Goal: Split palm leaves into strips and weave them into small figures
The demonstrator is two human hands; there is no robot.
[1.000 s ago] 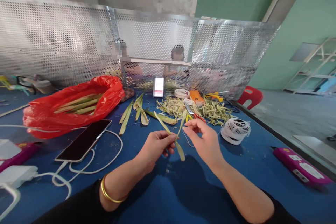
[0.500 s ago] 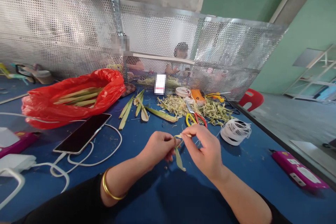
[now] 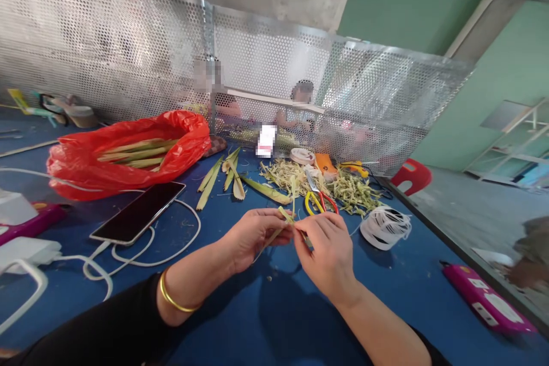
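Note:
My left hand (image 3: pixel 257 237) pinches a pale green leaf strip (image 3: pixel 285 214) between thumb and fingers. Close against it, my right hand (image 3: pixel 323 257) is closed on the same strip, its fingertips partly hidden. One end of the strip points upward, and another trails below my left fingers. Just beyond my hands lie scissors (image 3: pixel 313 181) with one yellow and one red handle. Behind them are heaps of small pale and green leaf pieces (image 3: pixel 354 191). Several longer leaves (image 3: pixel 266 190) rest to the left of these. A spool of white string (image 3: pixel 384 231) stands right of my right hand.
A red plastic bag (image 3: pixel 81 168) holds long leaves at left. A phone (image 3: pixel 139 214) on a white cable lies in front of it. Magenta power strips (image 3: pixel 489 300) lie at both sides. Two people sit behind the perforated metal screen (image 3: pixel 266 40). A red stool (image 3: pixel 412 177) stands right.
The strip hung down below my hands before; now an end sticks up between them. My right hand has come in closer to my left. A blurred shape has appeared at the right edge.

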